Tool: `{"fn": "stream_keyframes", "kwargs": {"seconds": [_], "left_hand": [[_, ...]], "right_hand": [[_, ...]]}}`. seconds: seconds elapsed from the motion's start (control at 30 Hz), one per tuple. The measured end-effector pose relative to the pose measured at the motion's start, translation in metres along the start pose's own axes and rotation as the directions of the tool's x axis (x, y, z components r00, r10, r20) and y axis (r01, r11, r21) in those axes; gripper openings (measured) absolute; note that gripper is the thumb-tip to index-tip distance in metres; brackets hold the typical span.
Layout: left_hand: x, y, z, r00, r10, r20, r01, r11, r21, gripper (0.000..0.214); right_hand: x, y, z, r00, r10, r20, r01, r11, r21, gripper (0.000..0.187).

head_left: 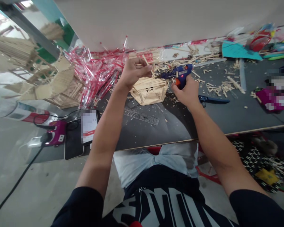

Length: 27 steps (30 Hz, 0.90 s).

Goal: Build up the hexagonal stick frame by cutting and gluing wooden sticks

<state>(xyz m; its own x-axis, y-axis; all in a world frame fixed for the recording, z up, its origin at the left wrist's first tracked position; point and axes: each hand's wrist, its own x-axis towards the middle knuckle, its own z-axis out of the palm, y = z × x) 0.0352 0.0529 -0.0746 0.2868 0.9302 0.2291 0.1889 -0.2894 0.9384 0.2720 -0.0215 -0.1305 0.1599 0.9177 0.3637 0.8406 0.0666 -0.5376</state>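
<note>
My left hand (132, 72) is closed in a pinch on a thin wooden stick (148, 65), held above a small stick-built frame (149, 90) that rests on the dark table (227, 116). My right hand (186, 92) grips a blue glue gun (177, 74) with an orange trigger. Its nozzle points left toward the stick and the top edge of the frame. Both forearms reach out over the table from my lap.
A heap of red and clear plastic wrappers (97, 72) lies left of the frame. Loose sticks (217, 85) litter the table. A clear ruler (142, 116), a blue-handled tool (214, 100), a phone (89, 126), a pink device (55, 134) and finished stick models (59, 85) are nearby.
</note>
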Motion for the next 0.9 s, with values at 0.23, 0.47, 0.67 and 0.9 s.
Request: {"fn": "stream_keyframes", "kwargs": {"seconds": [0.23,0.47,0.67,0.9], "left_hand": [[-0.001,0.0,-0.004,0.999,0.011,-0.032,-0.013,0.999,-0.048,0.019],[0.001,-0.005,-0.006,0.999,0.044,-0.018,-0.045,0.997,-0.066,0.018],[0.001,-0.003,-0.003,1.0,0.013,-0.025,-0.016,0.991,-0.132,0.024],[0.0,-0.002,-0.003,1.0,0.012,-0.016,-0.014,0.995,-0.096,0.024]], "right_hand": [[0.0,0.004,0.008,0.999,-0.008,-0.047,0.007,1.0,-0.005,0.028],[0.001,0.006,0.005,0.998,-0.029,-0.053,0.03,0.999,0.021,0.026],[0.002,0.002,-0.004,1.0,-0.004,0.007,0.004,1.0,-0.006,0.031],[0.0,-0.002,-0.006,0.999,0.006,0.04,-0.004,1.0,-0.031,0.035]]}}
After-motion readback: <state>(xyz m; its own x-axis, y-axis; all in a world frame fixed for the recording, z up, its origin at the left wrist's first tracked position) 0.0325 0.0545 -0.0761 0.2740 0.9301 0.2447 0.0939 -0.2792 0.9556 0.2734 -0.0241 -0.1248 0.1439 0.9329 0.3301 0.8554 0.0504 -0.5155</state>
